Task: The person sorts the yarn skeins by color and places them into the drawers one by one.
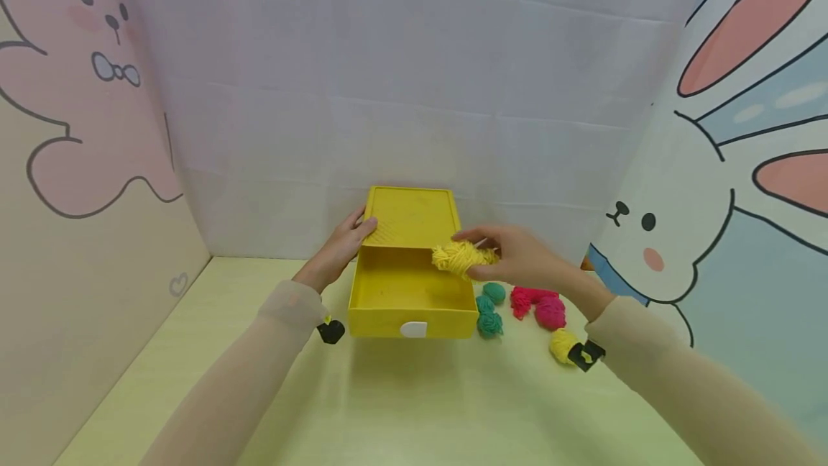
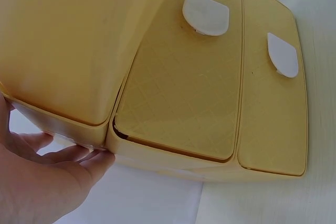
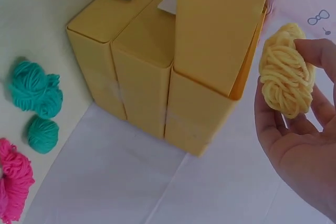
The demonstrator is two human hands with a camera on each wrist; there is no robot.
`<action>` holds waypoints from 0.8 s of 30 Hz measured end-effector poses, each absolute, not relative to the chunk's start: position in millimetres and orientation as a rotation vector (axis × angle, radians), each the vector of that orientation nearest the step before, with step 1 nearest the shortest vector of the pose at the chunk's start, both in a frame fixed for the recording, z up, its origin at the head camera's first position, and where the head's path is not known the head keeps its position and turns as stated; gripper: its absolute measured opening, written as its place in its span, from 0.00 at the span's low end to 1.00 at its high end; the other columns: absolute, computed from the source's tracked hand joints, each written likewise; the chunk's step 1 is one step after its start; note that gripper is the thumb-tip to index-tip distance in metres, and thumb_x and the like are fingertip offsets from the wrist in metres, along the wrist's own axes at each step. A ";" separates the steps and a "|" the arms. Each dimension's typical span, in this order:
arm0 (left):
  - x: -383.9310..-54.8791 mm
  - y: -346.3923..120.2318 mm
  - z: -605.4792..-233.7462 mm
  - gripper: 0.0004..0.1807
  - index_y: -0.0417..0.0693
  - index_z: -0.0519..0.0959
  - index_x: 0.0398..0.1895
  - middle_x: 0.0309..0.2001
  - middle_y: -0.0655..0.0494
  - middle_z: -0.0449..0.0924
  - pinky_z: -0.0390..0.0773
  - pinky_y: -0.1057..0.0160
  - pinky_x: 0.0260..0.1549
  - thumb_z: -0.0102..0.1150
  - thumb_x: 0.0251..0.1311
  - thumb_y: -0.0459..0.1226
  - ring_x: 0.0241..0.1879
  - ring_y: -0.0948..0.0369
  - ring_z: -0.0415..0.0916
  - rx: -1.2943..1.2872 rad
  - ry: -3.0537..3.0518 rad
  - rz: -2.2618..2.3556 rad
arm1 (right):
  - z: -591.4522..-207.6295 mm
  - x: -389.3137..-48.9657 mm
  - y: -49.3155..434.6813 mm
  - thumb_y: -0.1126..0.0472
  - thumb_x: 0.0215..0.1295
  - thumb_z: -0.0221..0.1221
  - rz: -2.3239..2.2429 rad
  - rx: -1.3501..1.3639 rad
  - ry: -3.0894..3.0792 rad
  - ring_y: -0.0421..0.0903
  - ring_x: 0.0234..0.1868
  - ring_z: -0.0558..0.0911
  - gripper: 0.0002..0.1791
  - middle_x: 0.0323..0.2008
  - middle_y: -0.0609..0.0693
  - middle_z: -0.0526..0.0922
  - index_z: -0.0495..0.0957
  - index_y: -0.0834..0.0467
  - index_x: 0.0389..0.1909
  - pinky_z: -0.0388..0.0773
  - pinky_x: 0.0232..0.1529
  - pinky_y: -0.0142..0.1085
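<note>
A yellow three-drawer cabinet (image 1: 414, 211) stands against the back wall, its top drawer (image 1: 382, 323) pulled out; the visible part of the drawer's inside holds nothing. My left hand (image 1: 338, 252) rests on the cabinet's left side, thumb over the top edge and fingers along the side wall (image 2: 173, 165). Above the drawer's right rim, my right hand (image 1: 520, 257) holds a skein of yellow yarn (image 1: 458, 257) between thumb and fingers. The same yellow yarn (image 3: 286, 74) shows clear of the cabinet in the right wrist view.
Right of the cabinet lie several teal yarn balls (image 1: 489, 324), pink yarn (image 1: 550, 313) and another yellow yarn ball (image 1: 561, 346). Two lower drawers with white tabs (image 2: 206, 14) are closed. A white cloth wall (image 1: 401, 92) stands behind; printed panels flank both sides.
</note>
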State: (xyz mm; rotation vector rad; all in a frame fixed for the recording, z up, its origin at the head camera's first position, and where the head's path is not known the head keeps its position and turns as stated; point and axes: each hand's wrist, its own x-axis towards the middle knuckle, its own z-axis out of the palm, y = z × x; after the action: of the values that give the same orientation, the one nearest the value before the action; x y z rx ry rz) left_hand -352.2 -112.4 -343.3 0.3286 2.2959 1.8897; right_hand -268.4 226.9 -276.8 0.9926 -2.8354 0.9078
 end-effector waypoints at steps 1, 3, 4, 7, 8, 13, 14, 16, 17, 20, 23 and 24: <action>-352.1 -112.7 -343.4 0.38 0.60 0.43 0.89 0.84 0.46 0.54 0.61 0.38 0.77 0.44 0.85 0.53 0.77 0.46 0.64 0.327 2.294 1.891 | -276.6 -269.5 220.3 0.56 0.68 0.71 0.905 1.020 -2.828 0.51 0.61 0.82 0.29 0.67 0.47 0.82 0.79 0.49 0.70 0.82 0.61 0.49; -351.9 -113.0 -343.4 0.38 0.60 0.43 0.89 0.83 0.45 0.55 0.61 0.38 0.77 0.44 0.85 0.53 0.77 0.46 0.64 0.322 2.293 1.892 | -277.6 -272.1 208.0 0.57 0.68 0.71 0.912 1.074 -2.817 0.50 0.61 0.82 0.29 0.67 0.47 0.81 0.79 0.50 0.70 0.81 0.63 0.48; -351.7 -113.0 -343.3 0.38 0.60 0.43 0.89 0.83 0.45 0.55 0.61 0.38 0.77 0.44 0.85 0.53 0.77 0.46 0.64 0.319 2.290 1.896 | -278.3 -273.3 202.2 0.58 0.68 0.71 0.919 1.095 -2.815 0.49 0.61 0.82 0.29 0.67 0.47 0.81 0.79 0.51 0.69 0.80 0.64 0.47; -351.6 -112.4 -343.3 0.38 0.60 0.44 0.89 0.82 0.44 0.57 0.61 0.38 0.77 0.44 0.84 0.53 0.77 0.45 0.64 0.318 2.287 1.900 | -281.3 -276.3 186.9 0.59 0.68 0.71 0.925 1.135 -2.808 0.48 0.61 0.81 0.28 0.65 0.48 0.82 0.79 0.52 0.69 0.80 0.65 0.46; -351.6 -112.2 -343.3 0.38 0.60 0.44 0.89 0.82 0.44 0.58 0.61 0.38 0.77 0.44 0.84 0.53 0.77 0.45 0.64 0.319 2.287 1.900 | -282.5 -276.8 182.1 0.59 0.69 0.71 0.925 1.140 -2.811 0.48 0.61 0.81 0.28 0.65 0.48 0.82 0.79 0.52 0.69 0.80 0.65 0.46; -352.4 -111.5 -343.9 0.38 0.60 0.44 0.89 0.81 0.44 0.59 0.60 0.37 0.76 0.44 0.84 0.54 0.77 0.45 0.64 0.320 2.293 1.896 | -288.5 -279.3 162.3 0.59 0.68 0.72 0.943 1.150 -2.839 0.47 0.58 0.81 0.28 0.64 0.45 0.83 0.80 0.50 0.68 0.80 0.64 0.43; -352.2 -111.5 -343.8 0.38 0.60 0.44 0.89 0.81 0.44 0.58 0.60 0.37 0.77 0.44 0.84 0.54 0.77 0.44 0.63 0.323 2.295 1.893 | -289.8 -279.6 159.2 0.59 0.68 0.72 0.943 1.155 -2.841 0.47 0.58 0.81 0.27 0.64 0.45 0.83 0.80 0.50 0.68 0.80 0.64 0.43; -352.6 -111.9 -344.1 0.38 0.60 0.44 0.89 0.82 0.43 0.57 0.59 0.36 0.77 0.43 0.84 0.54 0.78 0.44 0.62 0.334 2.296 1.888 | -292.3 -280.4 153.3 0.59 0.68 0.72 0.955 1.176 -2.841 0.47 0.58 0.81 0.27 0.64 0.45 0.83 0.80 0.50 0.68 0.80 0.64 0.43; -352.4 -112.0 -343.9 0.38 0.60 0.43 0.89 0.82 0.43 0.56 0.58 0.36 0.77 0.43 0.85 0.54 0.78 0.43 0.61 0.343 2.297 1.884 | -293.8 -280.9 150.9 0.59 0.68 0.72 0.962 1.189 -2.839 0.46 0.58 0.81 0.27 0.64 0.45 0.83 0.80 0.51 0.68 0.79 0.64 0.43; -352.0 -112.8 -344.2 0.38 0.59 0.43 0.89 0.82 0.42 0.56 0.58 0.35 0.77 0.42 0.85 0.54 0.78 0.43 0.61 0.360 2.297 1.878 | -298.8 -283.4 144.0 0.60 0.68 0.72 0.988 1.249 -2.822 0.46 0.59 0.81 0.27 0.65 0.47 0.83 0.80 0.53 0.68 0.79 0.65 0.42; -351.4 -113.3 -344.3 0.38 0.59 0.43 0.89 0.81 0.41 0.57 0.58 0.35 0.77 0.42 0.85 0.54 0.77 0.43 0.62 0.368 2.300 1.877 | -304.1 -286.8 138.4 0.61 0.69 0.71 0.991 1.306 -2.800 0.46 0.57 0.81 0.27 0.64 0.48 0.83 0.80 0.55 0.67 0.79 0.63 0.39; -351.2 -113.6 -344.3 0.38 0.59 0.43 0.89 0.81 0.41 0.58 0.58 0.35 0.77 0.42 0.85 0.54 0.77 0.43 0.63 0.369 2.301 1.877 | -305.6 -287.7 136.6 0.61 0.68 0.71 0.983 1.321 -2.793 0.46 0.57 0.81 0.27 0.63 0.48 0.84 0.80 0.56 0.67 0.79 0.63 0.39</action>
State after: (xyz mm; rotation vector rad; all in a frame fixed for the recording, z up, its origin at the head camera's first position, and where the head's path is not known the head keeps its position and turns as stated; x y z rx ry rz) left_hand -351.2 -113.6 -344.3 0.3690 2.3014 1.8770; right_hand -287.7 136.6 -305.6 1.3207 -2.7932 0.9830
